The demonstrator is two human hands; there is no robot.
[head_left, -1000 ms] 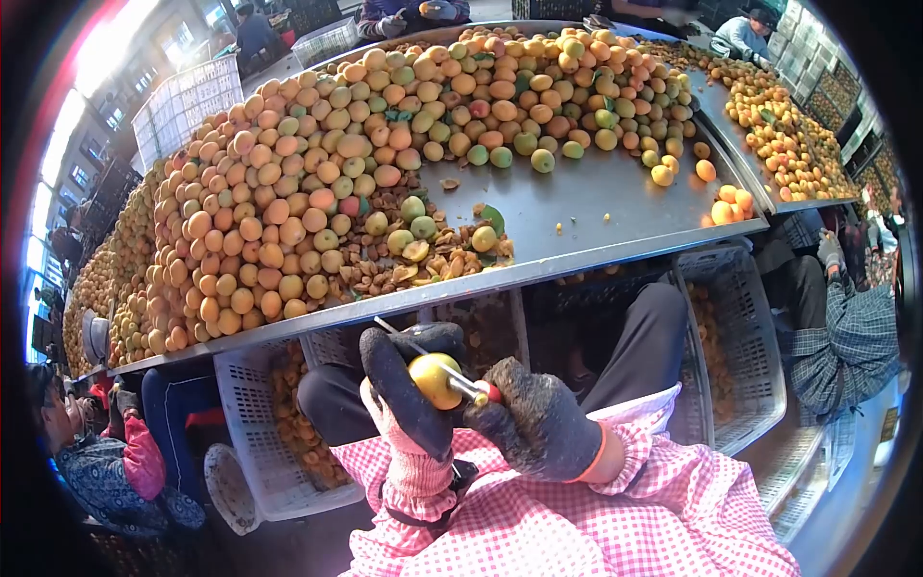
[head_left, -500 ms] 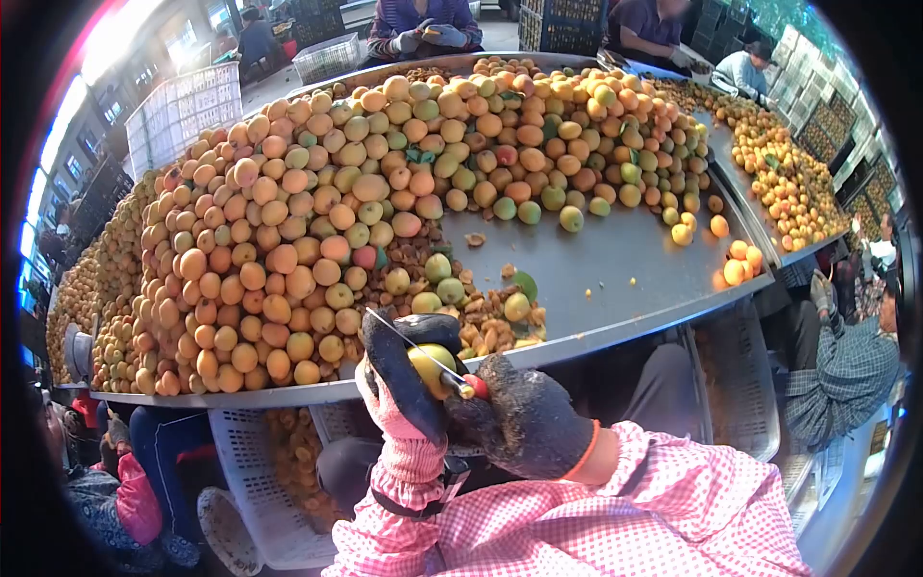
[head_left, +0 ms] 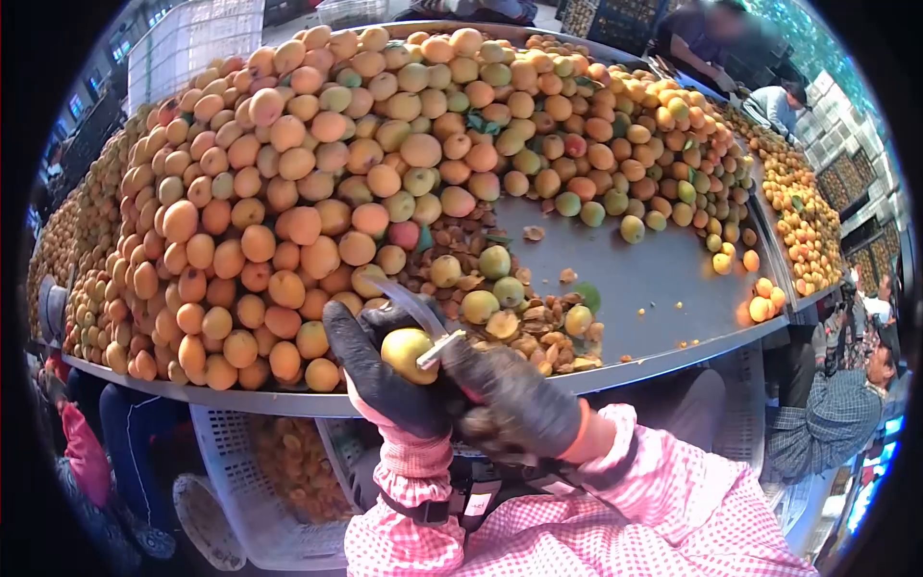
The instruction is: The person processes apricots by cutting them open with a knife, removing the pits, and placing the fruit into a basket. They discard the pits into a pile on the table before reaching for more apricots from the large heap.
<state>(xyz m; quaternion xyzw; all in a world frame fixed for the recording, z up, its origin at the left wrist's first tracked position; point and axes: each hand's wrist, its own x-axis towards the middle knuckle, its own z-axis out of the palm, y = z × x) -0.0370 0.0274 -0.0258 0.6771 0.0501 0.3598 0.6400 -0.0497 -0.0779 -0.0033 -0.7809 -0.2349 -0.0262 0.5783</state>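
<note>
My left hand, in a dark glove, is closed around a yellow-green apricot just past the table's near edge. My right hand, also dark-gloved and slightly blurred, grips a small knife. Its blade is smeared by motion and points up and left above the apricot; the pale end of the handle shows beside the fruit. Right beyond my hands, a heap of apricots covers the left and back of the metal table. Apricot halves and scraps lie at the near edge with a few whole fruits.
Below the table edge stands a white crate holding apricot pieces, with a round basket beside it. Another crate is under the table at right. People work across the table, and a person in checked sleeves sits at right.
The knife blade has left its place across the apricot and swung up, now blurred. Both hands keep their holds. The camera view has shifted, so the table sits lower and further right.
</note>
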